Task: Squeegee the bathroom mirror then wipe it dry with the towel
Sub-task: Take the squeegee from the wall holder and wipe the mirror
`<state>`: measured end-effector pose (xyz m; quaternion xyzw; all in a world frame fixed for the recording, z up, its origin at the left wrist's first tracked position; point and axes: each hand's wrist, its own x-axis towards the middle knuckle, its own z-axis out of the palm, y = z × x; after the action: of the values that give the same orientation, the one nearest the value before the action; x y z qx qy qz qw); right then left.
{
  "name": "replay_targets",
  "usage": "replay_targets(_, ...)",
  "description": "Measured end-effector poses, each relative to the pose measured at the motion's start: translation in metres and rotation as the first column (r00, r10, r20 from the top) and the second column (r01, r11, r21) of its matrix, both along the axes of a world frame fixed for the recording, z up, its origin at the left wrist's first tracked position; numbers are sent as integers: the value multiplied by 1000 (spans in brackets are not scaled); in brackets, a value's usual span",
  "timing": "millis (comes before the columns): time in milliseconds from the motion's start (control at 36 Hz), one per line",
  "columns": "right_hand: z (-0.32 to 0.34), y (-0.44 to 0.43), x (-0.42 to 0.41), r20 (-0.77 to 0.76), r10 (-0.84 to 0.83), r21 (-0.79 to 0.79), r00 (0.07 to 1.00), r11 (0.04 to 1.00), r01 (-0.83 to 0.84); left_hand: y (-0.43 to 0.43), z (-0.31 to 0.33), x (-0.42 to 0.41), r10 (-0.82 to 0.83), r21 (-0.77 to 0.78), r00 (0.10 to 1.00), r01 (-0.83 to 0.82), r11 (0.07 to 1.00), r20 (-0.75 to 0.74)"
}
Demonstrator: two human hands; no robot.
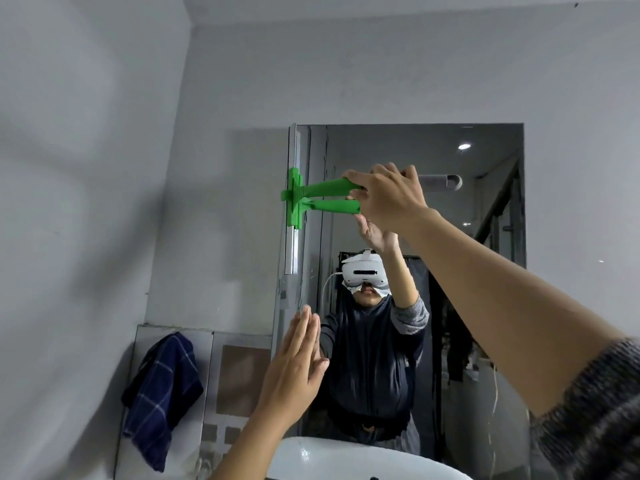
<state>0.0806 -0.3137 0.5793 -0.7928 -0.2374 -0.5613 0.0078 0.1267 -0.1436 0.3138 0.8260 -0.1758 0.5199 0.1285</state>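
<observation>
Head view: right hand (388, 195) gripping green squeegee (311, 197) handle, blade upright at mirror (485, 161) left edge; left hand (294, 358) flat.

Head view, close, facing mirror (415, 161) upward.

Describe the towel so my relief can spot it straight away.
Start at the mirror on the back wall, then drop to the tiled panel on the wall left of its lower edge. The towel hangs in front of that panel: dark navy with thin pale checks, the only cloth there, well below the green squeegee.
</observation>
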Motion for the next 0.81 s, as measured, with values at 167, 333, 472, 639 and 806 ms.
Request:
replay_targets(167, 3, -32, -9, -54, -24, 38, 998, 999, 26, -2, 0, 1, 0, 1, 1000, 0, 1000, 25)
replay_targets(333, -4, -68, -16, -100, -54, 92, 994, 994, 63, -1, -1, 3, -9, -24, 999, 10, 1000, 40)
replay_targets(472, -9, -98, -20, -136, -66, 150, 989, 985, 86, -1, 1, 3, 19, -19, 1000, -18, 1000, 22)
replay_targets(639, -20, -133, -22, -185, -70, 227, 980, 967, 112, 0, 1, 3, 20, -43, 1000, -21, 999, -20)
replay_targets(806, -37, -152, -27, -201, -56, 289, 978, 951, 114, -3, 2, 3, 32, -49, 999, -34, 998, -36)
